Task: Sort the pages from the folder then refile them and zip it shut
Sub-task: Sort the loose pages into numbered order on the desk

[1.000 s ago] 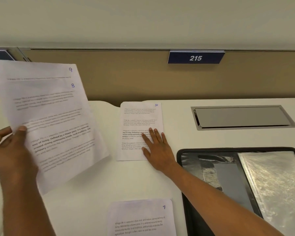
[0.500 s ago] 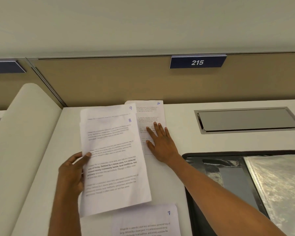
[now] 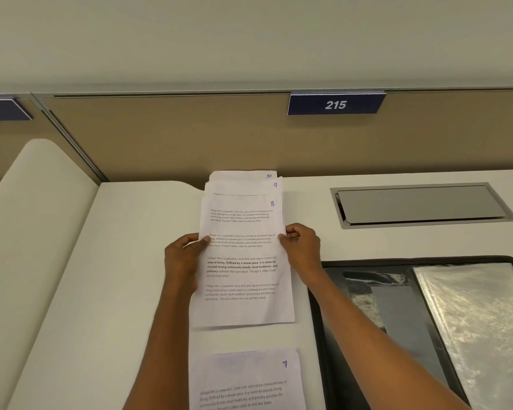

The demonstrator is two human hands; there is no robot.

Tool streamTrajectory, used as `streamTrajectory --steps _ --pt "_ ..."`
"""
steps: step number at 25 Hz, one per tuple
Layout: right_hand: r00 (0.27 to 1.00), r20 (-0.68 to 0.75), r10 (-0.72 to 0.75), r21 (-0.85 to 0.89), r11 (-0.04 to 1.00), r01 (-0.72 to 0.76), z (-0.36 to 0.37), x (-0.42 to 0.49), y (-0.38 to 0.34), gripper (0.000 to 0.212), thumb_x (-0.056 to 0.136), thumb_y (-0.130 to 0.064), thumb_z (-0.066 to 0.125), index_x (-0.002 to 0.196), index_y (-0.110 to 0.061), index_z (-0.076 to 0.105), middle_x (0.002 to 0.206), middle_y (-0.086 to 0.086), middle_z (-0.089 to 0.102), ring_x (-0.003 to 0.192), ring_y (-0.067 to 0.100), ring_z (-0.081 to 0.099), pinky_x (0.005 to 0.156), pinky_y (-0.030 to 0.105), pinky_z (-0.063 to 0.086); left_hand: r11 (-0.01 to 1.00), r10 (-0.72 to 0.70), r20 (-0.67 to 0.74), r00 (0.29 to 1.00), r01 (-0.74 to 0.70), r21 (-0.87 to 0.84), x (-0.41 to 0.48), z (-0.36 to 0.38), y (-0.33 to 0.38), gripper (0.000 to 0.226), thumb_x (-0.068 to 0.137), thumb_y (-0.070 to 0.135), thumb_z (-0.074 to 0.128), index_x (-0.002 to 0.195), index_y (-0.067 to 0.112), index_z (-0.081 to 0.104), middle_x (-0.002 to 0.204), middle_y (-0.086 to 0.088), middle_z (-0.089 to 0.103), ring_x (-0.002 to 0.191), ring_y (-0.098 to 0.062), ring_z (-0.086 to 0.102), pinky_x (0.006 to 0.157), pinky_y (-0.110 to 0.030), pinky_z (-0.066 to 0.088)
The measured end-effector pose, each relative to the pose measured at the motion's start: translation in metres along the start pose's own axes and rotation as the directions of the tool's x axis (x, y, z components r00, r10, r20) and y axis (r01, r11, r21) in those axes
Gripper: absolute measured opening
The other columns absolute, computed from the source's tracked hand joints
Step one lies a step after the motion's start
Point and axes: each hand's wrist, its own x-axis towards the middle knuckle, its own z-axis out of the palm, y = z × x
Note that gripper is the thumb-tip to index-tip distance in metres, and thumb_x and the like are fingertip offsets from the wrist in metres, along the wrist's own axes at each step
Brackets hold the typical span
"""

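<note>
A small stack of printed pages (image 3: pixel 243 255) lies on the white desk, staggered so the handwritten numbers 8, 9 and 10 show at the top right corners, with 8 on top. My left hand (image 3: pixel 184 258) grips the stack's left edge, thumb on the top sheet. My right hand (image 3: pixel 302 250) pinches the right edge. Another page (image 3: pixel 249 383) marked 7 lies nearer me at the bottom edge of the view. The open black zip folder (image 3: pixel 397 315) lies to the right, with a shiny plastic sleeve (image 3: pixel 474 327) inside.
A metal cable hatch (image 3: pixel 421 204) is set in the desk (image 3: pixel 125 276) behind the folder. A beige partition (image 3: pixel 190 137) with a blue sign (image 3: pixel 335 104) reading 215 stands at the back. A rounded cream divider (image 3: pixel 33 232) bounds the desk on the left.
My left hand brought pages 8 and 9 down from the left onto page 10. My right hand left its flat press on page 10 and took the stack's right edge.
</note>
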Motion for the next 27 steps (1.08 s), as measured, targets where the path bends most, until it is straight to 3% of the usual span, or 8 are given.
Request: streamTrajectory --steps 3,7,11,17,20,22,25,27 --pt "1.000 -0.007 0.027 -0.030 0.999 -0.027 0.002 0.009 -0.001 0.004 0.090 -0.006 0.073 0.091 -0.007 0.070 0.076 -0.001 0.068 0.065 0.006 0.060 0.064 0.017 0.046 0.999 0.024 -0.034 0.999 -0.023 0.036 0.005 0.008 -0.003 0.023 0.087 0.009 0.082 0.105 0.000 0.072 0.094 -0.017 0.079 0.070 -0.026 0.073 0.060 -0.033 0.060" --pt "0.999 -0.024 0.037 -0.053 0.998 -0.038 0.005 0.017 -0.003 0.011 0.090 -0.008 0.074 0.098 -0.007 0.067 0.081 0.000 0.069 0.069 0.007 0.063 0.064 0.016 0.048 0.983 0.106 -0.064 0.992 -0.095 0.155 0.013 0.012 -0.005 0.015 0.087 0.016 0.082 0.098 0.007 0.076 0.090 -0.010 0.080 0.077 -0.027 0.077 0.076 -0.042 0.064" --pt "0.999 -0.017 0.037 -0.057 0.998 -0.038 0.008 0.024 -0.001 0.020 0.087 -0.011 0.080 0.097 -0.010 0.063 0.078 -0.002 0.067 0.070 0.007 0.064 0.065 0.018 0.051 0.926 0.253 -0.094 0.963 -0.212 0.313 0.013 0.020 0.002 0.008 0.096 0.022 0.074 0.097 0.014 0.077 0.087 0.001 0.079 0.076 -0.017 0.075 0.074 -0.031 0.061" --pt "0.997 -0.082 -0.017 -0.087 0.996 0.010 0.013 0.034 -0.006 0.018 0.089 -0.006 0.077 0.096 -0.013 0.061 0.086 0.002 0.068 0.071 0.013 0.066 0.065 0.020 0.055 0.856 0.362 -0.115 0.925 -0.281 0.434 0.026 0.025 0.010 0.015 0.097 0.015 0.073 0.110 0.009 0.076 0.096 -0.004 0.077 0.078 -0.011 0.070 0.072 -0.020 0.052" --pt "0.996 -0.080 -0.026 -0.125 0.992 0.016 0.015 0.040 -0.004 0.015 0.090 -0.005 0.074 0.098 -0.010 0.063 0.081 -0.002 0.065 0.067 0.009 0.063 0.072 0.032 0.062 0.833 0.380 -0.121 0.917 -0.282 0.476 0.034 0.026 0.010 0.026 0.094 0.013 0.075 0.119 0.007 0.074 0.100 -0.007 0.077 0.085 -0.017 0.070 0.084 -0.029 0.056" --pt "0.996 -0.079 -0.041 -0.121 0.992 0.031 0.015 0.042 -0.004 0.015 0.090 -0.008 0.076 0.099 -0.008 0.063 0.075 -0.007 0.062 0.064 0.005 0.061 0.071 0.029 0.061 0.815 0.384 -0.111 0.917 -0.280 0.508 0.039 0.025 0.008 0.030 0.093 0.013 0.076 0.122 0.007 0.074 0.104 -0.009 0.078 0.090 -0.021 0.071 0.093 -0.037 0.058" --pt "0.997 -0.060 -0.043 -0.106 0.994 0.037 0.017 0.041 -0.005 0.026 0.086 -0.015 0.083 0.099 -0.010 0.061 0.071 -0.008 0.063 0.065 0.004 0.061 0.066 0.016 0.050 0.806 0.382 -0.103 0.918 -0.276 0.524 0.047 0.022 0.005 0.031 0.091 0.015 0.079 0.121 0.008 0.073 0.106 -0.009 0.076 0.090 -0.022 0.070 0.095 -0.040 0.059" --pt "0.998 -0.055 -0.024 -0.135 0.991 0.016 0.021 0.043 -0.004 0.027 0.084 -0.012 0.083 0.101 -0.010 0.062 0.072 -0.008 0.062 0.068 0.008 0.061 0.071 0.022 0.052 0.789 0.394 -0.085 0.915 -0.289 0.542 0.048 0.021 0.002 0.030 0.092 0.017 0.080 0.119 0.009 0.072 0.107 -0.007 0.075 0.089 -0.020 0.069 0.090 -0.035 0.057"
